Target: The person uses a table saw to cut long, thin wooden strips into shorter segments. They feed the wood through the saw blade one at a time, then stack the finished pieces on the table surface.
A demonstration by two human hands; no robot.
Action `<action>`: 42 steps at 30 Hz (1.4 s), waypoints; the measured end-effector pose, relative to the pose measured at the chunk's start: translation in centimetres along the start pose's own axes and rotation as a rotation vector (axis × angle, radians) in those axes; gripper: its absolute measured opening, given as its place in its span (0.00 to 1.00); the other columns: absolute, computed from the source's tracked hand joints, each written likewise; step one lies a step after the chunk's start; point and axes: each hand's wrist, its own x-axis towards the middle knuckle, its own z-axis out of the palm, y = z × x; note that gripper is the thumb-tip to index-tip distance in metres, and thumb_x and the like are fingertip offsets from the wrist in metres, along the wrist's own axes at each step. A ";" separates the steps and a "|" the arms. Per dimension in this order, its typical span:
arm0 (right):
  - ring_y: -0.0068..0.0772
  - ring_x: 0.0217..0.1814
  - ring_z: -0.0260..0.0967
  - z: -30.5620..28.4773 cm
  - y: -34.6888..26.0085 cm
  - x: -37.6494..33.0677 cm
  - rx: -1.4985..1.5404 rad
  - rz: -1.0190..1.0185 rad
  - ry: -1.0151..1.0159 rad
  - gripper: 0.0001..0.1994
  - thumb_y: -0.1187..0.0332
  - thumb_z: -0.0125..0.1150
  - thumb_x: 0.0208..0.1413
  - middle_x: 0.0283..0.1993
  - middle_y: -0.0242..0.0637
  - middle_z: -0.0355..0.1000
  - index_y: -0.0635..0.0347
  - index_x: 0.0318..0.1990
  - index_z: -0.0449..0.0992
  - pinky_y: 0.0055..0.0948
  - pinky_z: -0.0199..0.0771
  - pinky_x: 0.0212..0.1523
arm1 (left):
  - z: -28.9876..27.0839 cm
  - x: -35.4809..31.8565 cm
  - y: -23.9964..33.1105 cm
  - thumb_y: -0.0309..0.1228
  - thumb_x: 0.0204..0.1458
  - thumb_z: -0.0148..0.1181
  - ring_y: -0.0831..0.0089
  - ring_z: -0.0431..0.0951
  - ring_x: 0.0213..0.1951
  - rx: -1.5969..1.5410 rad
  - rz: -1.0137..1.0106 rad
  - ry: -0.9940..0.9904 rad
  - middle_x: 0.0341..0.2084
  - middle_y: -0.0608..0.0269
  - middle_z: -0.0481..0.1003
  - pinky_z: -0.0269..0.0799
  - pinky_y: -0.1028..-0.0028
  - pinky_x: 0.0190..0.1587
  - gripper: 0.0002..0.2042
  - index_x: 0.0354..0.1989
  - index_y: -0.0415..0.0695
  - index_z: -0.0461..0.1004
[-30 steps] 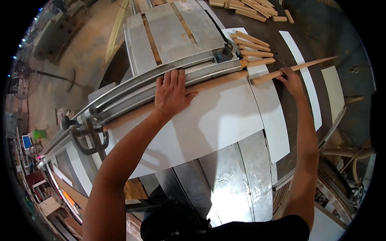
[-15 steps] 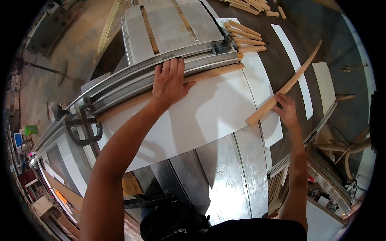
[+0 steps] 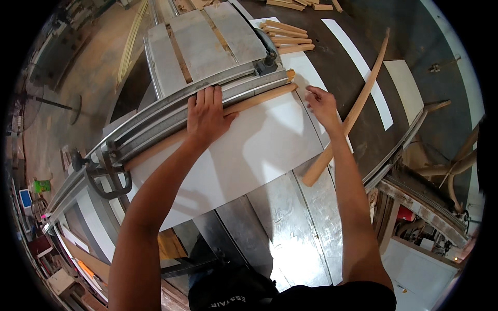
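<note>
Lying under left grip (image 3: 206, 116), wooden strip (image 3: 263, 99)

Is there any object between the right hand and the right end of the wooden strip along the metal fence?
Nothing visible stands between the right hand and that end of the wooden strip. The curved wooden piece passes behind the right forearm, and the left hand rests farther left, so neither lies between.

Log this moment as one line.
left hand: on wood strip and fence | right hand: empty, near wood strip's end | long stick: under right forearm | short sticks: near fence's end
</note>
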 end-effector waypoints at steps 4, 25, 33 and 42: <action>0.26 0.27 0.76 3.2 -0.5 2.2 -0.025 0.021 0.133 0.13 0.71 0.64 0.58 0.31 0.41 0.81 0.67 0.48 0.83 0.27 0.79 0.33 | -0.4 -0.2 0.2 0.55 0.44 0.71 0.65 0.70 0.50 0.017 0.007 -0.005 0.46 0.61 0.71 0.64 0.65 0.51 0.40 0.59 0.37 0.70; 0.54 0.41 0.70 -1.5 0.4 -4.3 -0.633 -0.319 0.690 0.10 0.63 0.65 0.59 0.33 0.42 0.72 0.59 0.33 0.74 0.55 0.68 0.43 | -1.1 -0.3 0.3 0.52 0.38 0.77 0.61 0.72 0.51 -0.024 -0.039 -0.040 0.47 0.57 0.73 0.65 0.62 0.53 0.41 0.57 0.37 0.71; 0.63 0.69 0.60 -6.7 8.1 -12.0 -0.746 0.368 0.481 0.39 0.55 0.67 0.56 0.71 0.56 0.55 0.47 0.73 0.56 0.61 0.64 0.64 | -0.4 -0.1 0.3 0.51 0.39 0.76 0.60 0.72 0.50 -0.033 0.003 -0.002 0.47 0.55 0.73 0.64 0.63 0.52 0.40 0.57 0.36 0.71; 0.59 0.67 0.63 -6.1 10.3 -13.4 -0.733 0.285 0.607 0.22 0.63 0.56 0.64 0.67 0.53 0.62 0.53 0.65 0.69 0.61 0.67 0.60 | -0.9 -0.1 0.6 0.52 0.40 0.75 0.58 0.71 0.49 0.015 -0.014 -0.026 0.46 0.54 0.72 0.63 0.61 0.53 0.41 0.58 0.35 0.70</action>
